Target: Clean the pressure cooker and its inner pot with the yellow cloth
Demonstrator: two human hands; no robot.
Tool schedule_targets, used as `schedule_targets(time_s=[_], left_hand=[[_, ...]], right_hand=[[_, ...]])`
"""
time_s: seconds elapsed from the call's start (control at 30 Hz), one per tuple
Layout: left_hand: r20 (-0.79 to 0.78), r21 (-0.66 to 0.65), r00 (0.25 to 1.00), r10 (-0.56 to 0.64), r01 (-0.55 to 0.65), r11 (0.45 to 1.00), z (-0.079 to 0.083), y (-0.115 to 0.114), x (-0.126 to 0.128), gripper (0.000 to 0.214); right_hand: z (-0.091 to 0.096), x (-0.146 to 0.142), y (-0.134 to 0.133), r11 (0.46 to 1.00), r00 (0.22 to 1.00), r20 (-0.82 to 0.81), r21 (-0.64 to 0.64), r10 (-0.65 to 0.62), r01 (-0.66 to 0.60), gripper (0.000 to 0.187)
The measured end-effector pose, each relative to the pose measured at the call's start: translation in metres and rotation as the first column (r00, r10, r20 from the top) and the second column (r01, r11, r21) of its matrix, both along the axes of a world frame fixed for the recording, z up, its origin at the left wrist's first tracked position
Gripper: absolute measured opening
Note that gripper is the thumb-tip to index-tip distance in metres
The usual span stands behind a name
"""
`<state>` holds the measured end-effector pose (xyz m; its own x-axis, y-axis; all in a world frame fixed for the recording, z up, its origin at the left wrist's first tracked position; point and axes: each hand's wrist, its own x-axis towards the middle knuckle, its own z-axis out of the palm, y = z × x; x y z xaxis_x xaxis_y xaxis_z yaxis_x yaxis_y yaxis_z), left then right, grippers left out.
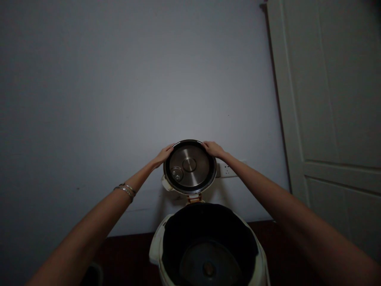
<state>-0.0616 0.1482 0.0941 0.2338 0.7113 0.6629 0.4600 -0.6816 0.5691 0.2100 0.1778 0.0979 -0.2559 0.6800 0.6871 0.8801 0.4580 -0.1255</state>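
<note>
A white rice cooker (157,246) stands low in the middle with its dark inner cavity showing and no pot inside. Its hinged lid (189,167) stands upright, the round metal inner plate facing me. My left hand (162,155) grips the lid's upper left rim, with bracelets on that wrist. My right hand (213,149) holds the upper right rim, fingers curled over the edge.
A plain grey wall fills the background. A white wall socket (228,170) sits just right of the lid, behind my right wrist. A white panelled door (336,103) stands at the right. The cooker rests on a dark wooden surface (127,258).
</note>
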Motion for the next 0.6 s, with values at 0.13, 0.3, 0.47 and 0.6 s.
schedule_targets(time_s=[0.13,0.3,0.47,0.6], left_hand=[[0.022,0.001,0.993,0.116,-0.116,0.993,-0.002,0.002,0.0,0.052],[0.072,-0.052,0.976,0.207,-0.204,0.978,-0.005,0.005,0.001,0.06],[0.078,-0.08,0.972,0.22,-0.213,0.974,-0.009,0.007,-0.004,0.062],[0.081,-0.085,0.974,0.213,-0.206,0.975,-0.013,0.005,-0.01,0.06]], right_hand=[[0.0,-0.001,-0.002,1.0,1.0,-0.003,0.001,0.011,-0.011,0.047],[-0.003,-0.004,-0.006,1.0,1.0,-0.028,0.007,-0.001,0.001,0.051],[-0.006,-0.002,-0.008,1.0,0.998,-0.057,0.002,-0.022,0.022,0.055],[-0.006,0.005,-0.014,1.0,0.998,-0.066,-0.006,-0.023,0.023,0.055]])
